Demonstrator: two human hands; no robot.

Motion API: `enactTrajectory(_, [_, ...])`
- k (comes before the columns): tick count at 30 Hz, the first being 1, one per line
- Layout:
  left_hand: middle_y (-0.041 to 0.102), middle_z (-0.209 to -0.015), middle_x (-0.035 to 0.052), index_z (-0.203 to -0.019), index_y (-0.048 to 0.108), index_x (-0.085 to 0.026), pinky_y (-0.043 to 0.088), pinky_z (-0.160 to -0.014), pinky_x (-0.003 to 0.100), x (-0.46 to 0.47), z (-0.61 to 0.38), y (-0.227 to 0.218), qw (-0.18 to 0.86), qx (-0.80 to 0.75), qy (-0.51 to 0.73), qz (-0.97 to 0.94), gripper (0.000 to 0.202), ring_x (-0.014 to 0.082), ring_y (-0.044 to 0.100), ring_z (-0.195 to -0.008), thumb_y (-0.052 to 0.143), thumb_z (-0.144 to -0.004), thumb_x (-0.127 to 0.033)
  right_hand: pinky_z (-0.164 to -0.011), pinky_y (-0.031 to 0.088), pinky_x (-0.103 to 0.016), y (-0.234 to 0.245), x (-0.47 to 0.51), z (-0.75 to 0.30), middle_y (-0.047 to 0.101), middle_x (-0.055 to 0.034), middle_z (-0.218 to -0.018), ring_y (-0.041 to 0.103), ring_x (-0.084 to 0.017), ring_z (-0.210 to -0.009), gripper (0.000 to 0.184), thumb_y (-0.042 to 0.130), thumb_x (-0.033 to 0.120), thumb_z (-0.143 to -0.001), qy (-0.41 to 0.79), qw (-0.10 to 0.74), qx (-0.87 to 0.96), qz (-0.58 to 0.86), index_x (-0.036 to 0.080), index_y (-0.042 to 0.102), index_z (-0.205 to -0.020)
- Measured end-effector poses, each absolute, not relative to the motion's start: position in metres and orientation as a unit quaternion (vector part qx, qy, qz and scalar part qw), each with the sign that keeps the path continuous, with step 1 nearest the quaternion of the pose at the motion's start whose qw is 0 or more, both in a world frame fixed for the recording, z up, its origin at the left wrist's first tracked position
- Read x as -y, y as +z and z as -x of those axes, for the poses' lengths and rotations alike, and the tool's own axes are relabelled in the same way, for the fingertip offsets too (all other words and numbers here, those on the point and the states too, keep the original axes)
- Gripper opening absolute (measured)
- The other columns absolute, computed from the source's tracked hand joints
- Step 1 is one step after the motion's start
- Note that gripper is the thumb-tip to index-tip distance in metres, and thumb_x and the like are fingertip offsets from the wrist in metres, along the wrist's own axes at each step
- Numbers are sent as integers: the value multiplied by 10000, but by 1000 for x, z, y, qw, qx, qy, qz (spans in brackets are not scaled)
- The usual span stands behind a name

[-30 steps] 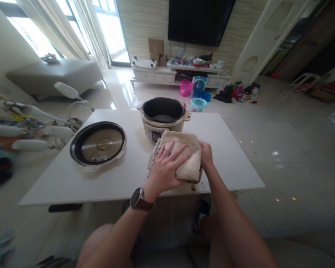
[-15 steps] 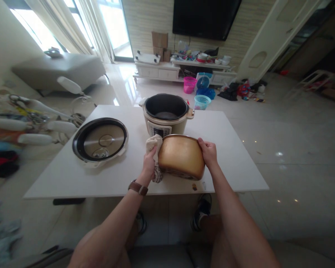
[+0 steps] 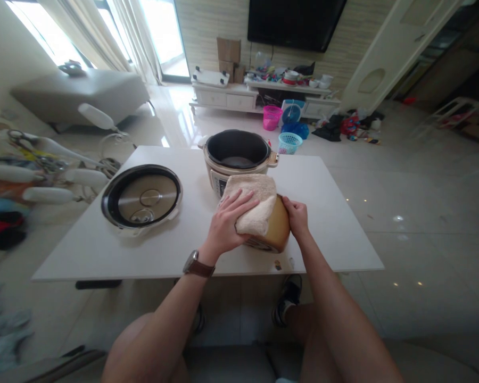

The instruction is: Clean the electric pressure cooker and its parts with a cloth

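Note:
A gold-coloured inner pot (image 3: 278,230) lies tilted on the white table (image 3: 104,250), in front of the open rice cooker (image 3: 237,157). My left hand (image 3: 225,226) presses a beige towel (image 3: 254,207) over the left and top of the pot, fingers wrapped on the cloth. On the pot's right side, my right hand (image 3: 297,217) grips its edge and steadies it. A watch sits on my left wrist.
The cooker's lid (image 3: 142,199) lies upside down on the table's left part. Left of the table stands a rack with white handles and scissors (image 3: 43,170). Baskets (image 3: 289,142), a TV stand (image 3: 259,98) and clutter lie on the floor beyond.
Half a second ago the towel was bunched in my left hand at the pot's left side. Now it is spread over the pot's top again.

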State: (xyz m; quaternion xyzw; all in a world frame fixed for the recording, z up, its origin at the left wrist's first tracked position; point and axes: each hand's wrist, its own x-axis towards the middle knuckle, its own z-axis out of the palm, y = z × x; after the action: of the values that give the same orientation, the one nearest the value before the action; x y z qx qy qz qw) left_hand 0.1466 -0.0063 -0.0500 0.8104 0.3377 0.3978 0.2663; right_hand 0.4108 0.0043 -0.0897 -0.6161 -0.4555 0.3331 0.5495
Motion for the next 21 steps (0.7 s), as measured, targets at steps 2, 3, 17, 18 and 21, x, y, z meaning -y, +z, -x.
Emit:
enactTrajectory(2, [565,-1687,58,-1526,697,-300,281,-1376,583,1,-146,-57,282,-344,420,-791,717,398,393,-1650,829,-833,-428,-498,176,-298,-91,-5,-411,314,46,-527,247,-101,-551,782,725,919,-724,331,551,459,613,251,376,-514])
enactTrajectory(3, [573,-1680,61,-1518,704,-286,292,-1374,579,-1,-145,-62,298,-349,438,-773,706,394,406,-1644,823,-836,-426,-495,169,-298,-92,-6,-412,305,48,-525,241,-100,-549,795,720,936,-713,330,552,460,613,253,365,-511])
enactTrajectory(17, [822,-1288,102,-1234,801,-168,520,-1238,551,-11,-161,-122,602,-455,594,-278,490,371,692,-1379,817,-859,-484,-531,246,-293,-55,2,-409,333,51,-571,295,-112,-584,629,710,737,-838,228,543,519,619,244,436,-559])
enactTrajectory(18, [812,-1324,94,-1247,805,-173,480,-1277,544,-10,-164,-119,578,-447,606,-315,489,369,669,-1414,829,-859,-468,-534,243,-293,-49,3,-408,343,49,-574,302,-111,-585,606,710,711,-845,223,534,524,625,237,458,-564])
enactTrajectory(21, [786,-1397,102,-1289,808,-179,415,-1323,553,0,-172,-106,517,-420,603,-439,484,375,643,-1449,796,-909,-480,-527,205,-296,-40,6,-406,308,53,-556,280,-101,-575,638,733,711,-827,208,497,527,657,236,422,-537])
